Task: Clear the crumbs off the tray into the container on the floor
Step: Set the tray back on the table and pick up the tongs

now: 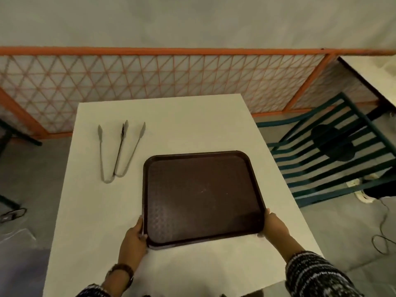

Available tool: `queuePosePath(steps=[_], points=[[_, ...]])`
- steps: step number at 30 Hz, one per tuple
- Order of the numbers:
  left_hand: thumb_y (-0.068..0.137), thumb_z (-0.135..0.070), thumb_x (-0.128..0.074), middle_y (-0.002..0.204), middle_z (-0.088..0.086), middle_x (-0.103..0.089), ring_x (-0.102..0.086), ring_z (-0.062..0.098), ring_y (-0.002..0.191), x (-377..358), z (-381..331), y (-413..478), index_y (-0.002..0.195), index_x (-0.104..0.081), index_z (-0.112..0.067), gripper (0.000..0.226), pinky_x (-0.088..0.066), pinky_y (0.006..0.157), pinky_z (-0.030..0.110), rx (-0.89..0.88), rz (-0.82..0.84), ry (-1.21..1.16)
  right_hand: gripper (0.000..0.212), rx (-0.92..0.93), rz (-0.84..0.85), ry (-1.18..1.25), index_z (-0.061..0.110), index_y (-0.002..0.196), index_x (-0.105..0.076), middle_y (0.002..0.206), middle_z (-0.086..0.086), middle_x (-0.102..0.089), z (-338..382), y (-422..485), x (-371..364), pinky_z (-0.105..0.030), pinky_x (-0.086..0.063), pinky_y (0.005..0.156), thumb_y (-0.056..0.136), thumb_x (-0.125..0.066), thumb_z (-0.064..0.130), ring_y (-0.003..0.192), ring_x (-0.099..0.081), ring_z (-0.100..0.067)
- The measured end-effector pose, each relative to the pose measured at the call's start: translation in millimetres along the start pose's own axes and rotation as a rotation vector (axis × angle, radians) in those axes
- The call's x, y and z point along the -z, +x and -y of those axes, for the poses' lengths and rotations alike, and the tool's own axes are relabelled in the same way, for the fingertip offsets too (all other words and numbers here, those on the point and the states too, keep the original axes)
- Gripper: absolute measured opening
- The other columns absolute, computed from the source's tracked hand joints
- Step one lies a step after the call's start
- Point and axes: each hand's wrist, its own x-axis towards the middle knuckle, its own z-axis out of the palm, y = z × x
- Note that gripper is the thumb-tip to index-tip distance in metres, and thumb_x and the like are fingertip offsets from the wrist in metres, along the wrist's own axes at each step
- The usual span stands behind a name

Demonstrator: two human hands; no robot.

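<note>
A dark brown rectangular tray (201, 196) lies on the white table (96, 211), turned slightly. My left hand (135, 236) grips its near left corner and my right hand (274, 225) grips its near right corner. A few pale specks (203, 190) show on the tray's textured middle. No floor container is clearly in view; a pale, blurred shape (15, 234) sits on the floor at the left.
Two pairs of metal tongs (117, 153) lie on the table left of the tray. A green slatted chair (334, 151) stands to the right, with cables (381, 232) on the floor. An orange lattice fence (150, 76) runs behind the table.
</note>
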Motion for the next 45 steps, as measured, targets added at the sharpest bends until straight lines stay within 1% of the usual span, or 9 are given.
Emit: queuePosePath(steps=[4,8,12,15,18,23,28,36,45], points=[[0.09,-0.007,-0.049,0.086,0.0,-0.067,-0.064,0.028,0.078,-12.1,-32.5,51.8,0.131,-0.033,-0.047,0.059,-0.056,0.071,0.041,-0.025,0.031,-0.016,0.088,-0.015,-0.027,0.028,0.008,0.144,-0.021,0.126,-0.012,-0.055,5.1,61.8,25.3,-0.038,-0.049,0.095,0.076,-0.075,0.024,0.112,-0.059,-0.027],[0.09,-0.003,-0.044,0.091,0.002,-0.067,-0.064,0.026,0.076,-29.9,-59.9,94.8,0.138,-0.034,-0.04,0.061,-0.057,0.067,0.041,-0.044,-0.021,0.018,0.044,-0.057,-0.024,0.214,0.008,0.129,-0.042,0.117,-0.011,-0.062,20.3,103.9,68.8,-0.018,-0.053,0.07,0.089,-0.06,0.018,0.081,-0.062,-0.013],[0.091,-0.001,-0.042,0.09,-0.004,-0.065,-0.063,0.023,0.076,-42.6,-92.3,129.6,0.13,-0.031,-0.049,0.063,-0.057,0.065,0.039,-0.066,-0.044,-0.007,0.077,-0.031,-0.051,0.206,0.011,0.148,-0.021,0.129,-0.014,-0.056,35.9,144.7,101.9,-0.035,-0.047,0.098,0.086,-0.065,0.023,0.114,-0.056,-0.026],[0.09,-0.001,-0.043,0.094,-0.002,-0.065,-0.063,0.022,0.077,-49.2,-111.2,154.0,0.129,-0.033,-0.049,0.063,-0.057,0.068,0.038,-0.058,-0.06,-0.027,0.082,-0.02,-0.038,0.256,0.006,0.148,-0.015,0.131,-0.016,-0.052,52.2,166.1,126.9,-0.02,-0.053,0.083,0.085,-0.066,0.016,0.1,-0.059,-0.021],[0.088,-0.002,-0.046,0.094,0.005,-0.067,-0.064,0.026,0.078,-54.8,-118.3,172.9,0.134,-0.037,-0.045,0.063,-0.057,0.073,0.042,-0.029,-0.074,-0.021,0.087,0.016,-0.077,0.177,0.012,0.149,-0.011,0.133,-0.015,-0.05,59.9,186.5,144.3,-0.037,-0.051,0.093,0.084,-0.068,0.021,0.114,-0.055,-0.028],[0.088,-0.001,-0.046,0.101,0.012,-0.067,-0.064,0.03,0.085,-58.7,-130.9,187.0,0.14,-0.037,-0.03,0.061,-0.055,0.079,0.043,-0.035,-0.115,0.069,0.039,0.072,-0.068,0.273,0.001,0.139,-0.036,0.116,-0.02,-0.057,74.2,203.4,160.5,-0.005,-0.041,0.037,0.1,-0.037,0.006,0.061,-0.046,-0.007],[0.088,0.002,-0.044,0.102,0.013,-0.065,-0.062,0.031,0.084,-58.7,-140.3,187.6,0.141,-0.037,-0.025,0.06,-0.055,0.078,0.041,-0.042,-0.13,0.105,0.085,0.032,-0.039,0.078,0.011,0.149,-0.008,0.13,-0.018,-0.051,70.7,207.4,160.1,-0.042,-0.049,0.096,0.086,-0.064,0.021,0.115,-0.054,-0.031],[0.09,-0.004,-0.042,0.1,0.007,-0.065,-0.062,0.025,0.08,-49.8,-137.4,189.0,0.139,-0.036,-0.033,0.057,-0.056,0.076,0.04,-0.069,-0.066,0.121,0.083,0.045,-0.072,0.0,0.01,0.144,-0.021,0.121,-0.014,-0.057,71.0,201.4,153.7,-0.039,-0.05,0.093,0.079,-0.071,0.024,0.11,-0.057,-0.028],[0.093,-0.014,-0.051,0.114,0.008,-0.057,-0.057,0.028,0.106,-14.6,-132.9,165.1,0.142,-0.036,-0.018,0.051,-0.047,0.097,0.046,-0.021,-0.116,-0.051,0.086,0.018,-0.366,-0.204,0.014,0.149,0.01,0.126,-0.016,-0.052,102.4,146.3,128.0,-0.039,-0.051,0.082,0.091,-0.053,0.021,0.101,-0.06,-0.027]])
